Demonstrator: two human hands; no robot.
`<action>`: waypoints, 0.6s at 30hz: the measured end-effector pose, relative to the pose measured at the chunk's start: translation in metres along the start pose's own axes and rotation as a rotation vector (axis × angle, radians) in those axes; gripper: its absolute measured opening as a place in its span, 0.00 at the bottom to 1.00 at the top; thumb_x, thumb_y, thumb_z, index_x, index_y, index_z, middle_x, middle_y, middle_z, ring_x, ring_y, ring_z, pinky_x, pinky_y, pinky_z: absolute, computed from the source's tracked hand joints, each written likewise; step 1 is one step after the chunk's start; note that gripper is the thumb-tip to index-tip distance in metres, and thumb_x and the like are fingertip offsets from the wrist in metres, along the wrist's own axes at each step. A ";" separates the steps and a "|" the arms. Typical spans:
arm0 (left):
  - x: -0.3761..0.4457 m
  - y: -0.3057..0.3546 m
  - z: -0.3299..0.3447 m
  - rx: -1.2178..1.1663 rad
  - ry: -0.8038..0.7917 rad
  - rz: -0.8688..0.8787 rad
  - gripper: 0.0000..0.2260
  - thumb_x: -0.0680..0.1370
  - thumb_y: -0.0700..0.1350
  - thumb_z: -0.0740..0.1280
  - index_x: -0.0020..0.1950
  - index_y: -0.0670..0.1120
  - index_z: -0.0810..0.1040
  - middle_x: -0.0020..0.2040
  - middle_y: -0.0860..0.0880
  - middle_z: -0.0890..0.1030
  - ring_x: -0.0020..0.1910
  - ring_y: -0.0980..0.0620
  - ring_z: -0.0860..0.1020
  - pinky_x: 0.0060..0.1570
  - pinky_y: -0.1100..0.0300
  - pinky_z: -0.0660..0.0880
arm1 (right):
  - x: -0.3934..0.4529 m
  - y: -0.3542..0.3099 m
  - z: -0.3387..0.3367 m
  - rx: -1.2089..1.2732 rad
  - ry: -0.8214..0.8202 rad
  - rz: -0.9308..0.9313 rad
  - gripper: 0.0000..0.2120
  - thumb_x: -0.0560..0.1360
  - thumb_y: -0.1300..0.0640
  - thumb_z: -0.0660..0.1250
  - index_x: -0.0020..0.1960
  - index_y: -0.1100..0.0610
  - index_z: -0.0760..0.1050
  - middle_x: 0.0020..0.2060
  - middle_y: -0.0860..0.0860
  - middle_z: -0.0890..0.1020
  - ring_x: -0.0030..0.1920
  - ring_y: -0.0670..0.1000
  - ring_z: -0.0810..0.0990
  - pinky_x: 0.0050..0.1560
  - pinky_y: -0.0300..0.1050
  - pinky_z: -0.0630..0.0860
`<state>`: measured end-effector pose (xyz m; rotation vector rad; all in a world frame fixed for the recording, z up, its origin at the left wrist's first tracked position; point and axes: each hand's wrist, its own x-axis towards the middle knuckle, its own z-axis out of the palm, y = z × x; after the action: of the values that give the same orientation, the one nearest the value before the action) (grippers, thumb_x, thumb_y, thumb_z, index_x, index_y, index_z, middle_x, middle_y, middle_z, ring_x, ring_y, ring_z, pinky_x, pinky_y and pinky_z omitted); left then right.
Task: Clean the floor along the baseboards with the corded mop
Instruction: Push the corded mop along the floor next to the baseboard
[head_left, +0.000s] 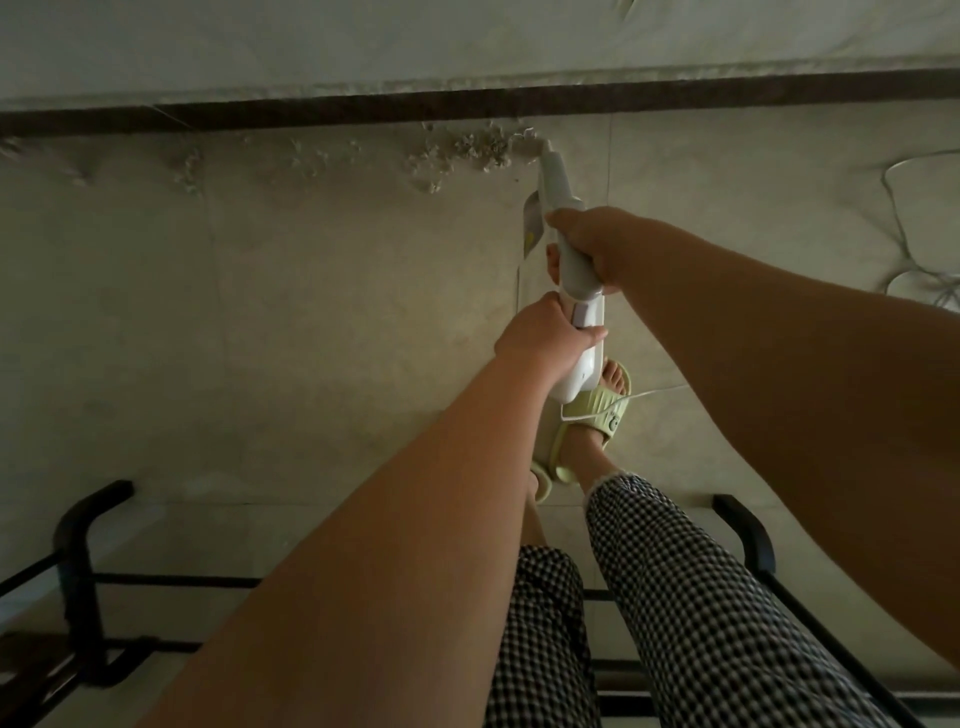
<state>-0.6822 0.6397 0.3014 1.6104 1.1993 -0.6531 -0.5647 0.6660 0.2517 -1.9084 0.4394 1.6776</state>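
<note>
I look straight down a white corded mop (555, 176) that runs from my hands to the floor at the dark baseboard (363, 111). My right hand (597, 244) grips the upper part of its white handle. Just below, my left hand (545, 338) grips the handle's wider end. The mop's tip touches the floor beside a patch of pale crumbled debris (467, 150) along the baseboard. A thin white cord (644, 396) trails from the handle's end across my slipper. The mop's head is hidden by the handle.
Loops of cable (914, 228) lie on the tile floor at the right. A black metal frame (78, 571) stands low on both sides of my legs. My feet in pale green slippers (597, 410) stand under the handle. The wall (467, 41) rises above the baseboard.
</note>
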 end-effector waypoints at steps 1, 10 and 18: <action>0.002 0.001 -0.001 -0.004 0.004 -0.001 0.23 0.77 0.58 0.67 0.65 0.45 0.72 0.59 0.46 0.79 0.57 0.45 0.78 0.57 0.50 0.75 | 0.001 -0.002 0.000 -0.003 0.001 0.001 0.12 0.78 0.51 0.65 0.44 0.58 0.69 0.27 0.51 0.73 0.26 0.47 0.72 0.33 0.41 0.74; 0.019 0.010 -0.013 0.005 0.026 0.022 0.23 0.78 0.57 0.66 0.66 0.44 0.71 0.59 0.47 0.79 0.56 0.46 0.78 0.56 0.52 0.75 | 0.004 -0.024 -0.002 -0.014 -0.018 -0.017 0.13 0.79 0.49 0.64 0.46 0.58 0.69 0.28 0.50 0.74 0.25 0.46 0.73 0.27 0.38 0.75; 0.022 0.003 -0.023 0.024 0.046 0.012 0.22 0.78 0.57 0.66 0.65 0.44 0.72 0.58 0.47 0.79 0.55 0.46 0.78 0.56 0.51 0.75 | 0.001 -0.029 0.008 0.045 -0.044 0.005 0.13 0.79 0.49 0.64 0.44 0.59 0.68 0.28 0.50 0.73 0.25 0.45 0.72 0.26 0.37 0.74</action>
<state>-0.6743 0.6691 0.2929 1.6596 1.2181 -0.6282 -0.5541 0.6941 0.2553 -1.8358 0.4609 1.6958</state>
